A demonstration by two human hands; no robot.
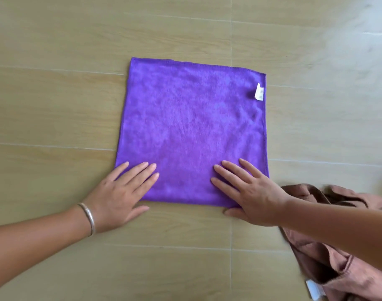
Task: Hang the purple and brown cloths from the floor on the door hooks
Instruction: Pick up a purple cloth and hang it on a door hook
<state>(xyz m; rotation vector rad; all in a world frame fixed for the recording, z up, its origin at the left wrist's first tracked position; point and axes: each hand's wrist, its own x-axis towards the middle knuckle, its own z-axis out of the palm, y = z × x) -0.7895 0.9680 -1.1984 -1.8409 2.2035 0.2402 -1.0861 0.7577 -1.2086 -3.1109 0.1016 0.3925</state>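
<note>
1. Wood-look floor (55,105) tiles in a pale tan fill the whole view, with thin light grout lines running across and down; the upper right corner is washed out by glare
2. Purple cloth (192,127) lies spread flat on the floor at the centre, roughly square, its stitched hem showing along the far edge
3. White tag (259,92) sits on the purple cloth near its far right corner, just inside the right edge
4. Left hand (122,192) lies palm down with fingers straight and slightly spread; the fingertips press the near left corner of the purple cloth, while the thumb and heel rest on the bare floor just beside the near edge
5. Bracelet (88,218), a thin silver band, circles the left wrist
6. Right hand (248,192) is also flat and wide, fingers straight on the near right part of the purple cloth; its thumb lies on the floor by the near edge
7. Neither hand holds anything
8. Brown cloth (329,263) lies crumpled on the floor at the lower right, just beside the purple cloth's near right corner and partly hidden under the right forearm
9. Small white object (313,290) pokes out at the brown cloth's near edge; what it is cannot be told
</note>
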